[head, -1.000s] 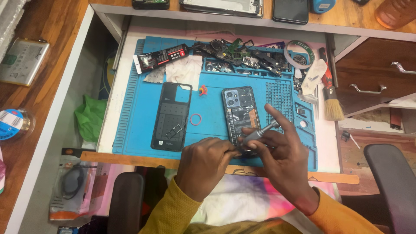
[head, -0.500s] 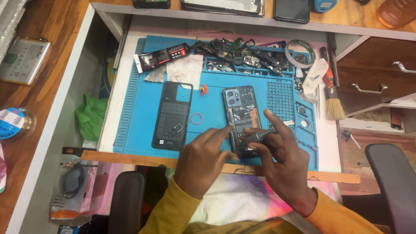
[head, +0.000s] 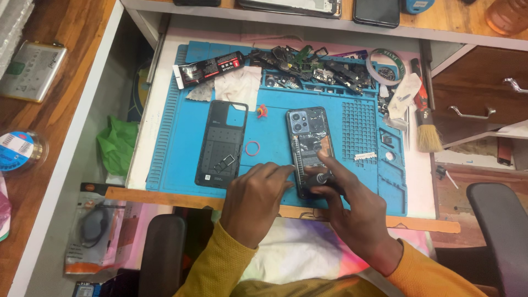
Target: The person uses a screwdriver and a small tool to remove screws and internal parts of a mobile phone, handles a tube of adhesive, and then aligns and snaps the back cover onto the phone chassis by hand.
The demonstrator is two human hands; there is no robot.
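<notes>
An opened phone (head: 309,144) is being worked on, lying on the blue mat (head: 176,154) right of the removed back cover (head: 221,144). Its lower edge is steadied by the left hand (head: 257,201), fingers narrowly curled. A dark screwdriver (head: 322,180) is pinched upright in the right hand (head: 352,212). A steady, vertical tool seems called for next.

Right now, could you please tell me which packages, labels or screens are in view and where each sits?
Black adhesive tube: top left of blue mat, red-and-white label.
Clear plastic packet holding a black cable: bottom left, orange strip.
Round blue-labelled tape roll: left wooden desk.
Dark-screened phone: top shelf.
</notes>
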